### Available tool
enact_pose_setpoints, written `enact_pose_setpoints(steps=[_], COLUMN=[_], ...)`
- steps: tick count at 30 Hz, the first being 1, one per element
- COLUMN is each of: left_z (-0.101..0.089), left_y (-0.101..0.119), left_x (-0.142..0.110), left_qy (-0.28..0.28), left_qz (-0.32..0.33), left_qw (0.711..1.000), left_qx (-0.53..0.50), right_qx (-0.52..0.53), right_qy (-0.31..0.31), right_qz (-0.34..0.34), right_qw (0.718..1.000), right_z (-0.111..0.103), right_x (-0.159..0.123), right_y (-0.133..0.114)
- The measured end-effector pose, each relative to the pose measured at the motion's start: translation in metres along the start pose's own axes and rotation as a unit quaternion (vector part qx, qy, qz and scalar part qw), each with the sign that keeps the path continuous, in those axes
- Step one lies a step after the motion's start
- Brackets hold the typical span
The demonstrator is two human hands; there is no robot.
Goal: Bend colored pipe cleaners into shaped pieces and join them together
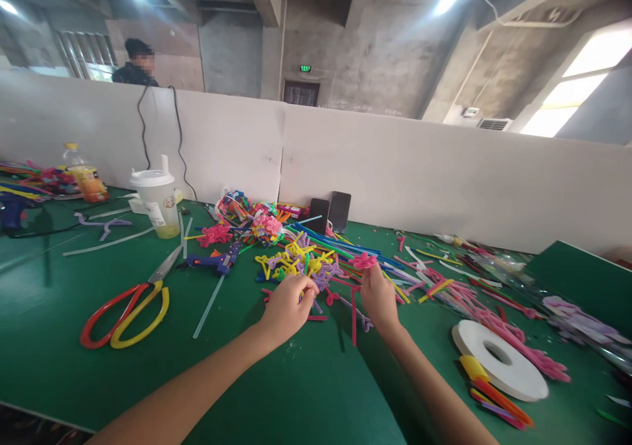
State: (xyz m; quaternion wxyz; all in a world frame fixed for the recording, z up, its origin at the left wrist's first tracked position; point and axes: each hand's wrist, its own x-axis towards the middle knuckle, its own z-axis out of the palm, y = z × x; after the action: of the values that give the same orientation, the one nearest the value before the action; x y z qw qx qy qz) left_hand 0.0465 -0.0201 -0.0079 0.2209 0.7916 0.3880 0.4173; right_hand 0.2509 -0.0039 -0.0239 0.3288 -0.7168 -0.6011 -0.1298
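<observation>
My right hand (379,298) is closed around a pink pipe-cleaner flower (363,261), whose looped petals stick out above the fingers. A straight pink stem (354,320) hangs below, beside the hand; whether it joins the flower I cannot tell. My left hand (290,305) is closed, thumb against curled fingers, slightly left of the right hand; what it pinches is hidden. Just behind it lies a heap of yellow and purple bent pipe cleaners (296,259). A small curled pink piece (332,296) rests between the two hands.
Scissors (148,300), a purple glue gun (217,261) and a lidded cup (157,201) stand or lie left. Flower balls (267,226) and two dark phones (340,211) are at the back. Pink pipe cleaners (494,320) and a white ribbon roll (518,372) lie right.
</observation>
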Motion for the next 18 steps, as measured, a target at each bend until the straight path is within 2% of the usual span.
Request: enact_pose_setpoints(steps=[4,6,9,11,14,16,18], left_z=[0.001,0.000,-0.003,-0.009,-0.026,-0.042,-0.060], left_y=[-0.002,-0.004,0.000,0.010,0.035,0.052,0.062], left_x=[-0.002,-0.002,0.000,0.003,0.003,-0.006,-0.027], left_qy=[-0.022,-0.026,-0.025,-0.014,0.029,0.071,0.126], left_qz=[0.007,0.009,0.012,0.016,0.035,0.044,0.039], left_qw=[1.000,1.000,1.000,0.999,0.994,0.985,0.972], left_qx=[0.002,-0.001,-0.007,-0.025,-0.097,-0.153,-0.192], right_qx=[-0.051,-0.084,-0.133,-0.158,-0.173,-0.177,-0.175], right_qy=[0.057,0.093,0.114,0.094,0.024,0.004,0.005], right_qz=[0.076,0.125,0.192,0.222,0.221,0.207,0.187], right_qw=[0.994,0.984,0.966,0.958,0.960,0.962,0.967], right_z=[-0.025,-0.042,-0.062,-0.070,-0.072,-0.071,-0.069], right_x=[0.020,0.033,0.049,0.057,0.064,0.066,0.067], right_y=[0.022,0.037,0.060,0.075,0.094,0.100,0.098])
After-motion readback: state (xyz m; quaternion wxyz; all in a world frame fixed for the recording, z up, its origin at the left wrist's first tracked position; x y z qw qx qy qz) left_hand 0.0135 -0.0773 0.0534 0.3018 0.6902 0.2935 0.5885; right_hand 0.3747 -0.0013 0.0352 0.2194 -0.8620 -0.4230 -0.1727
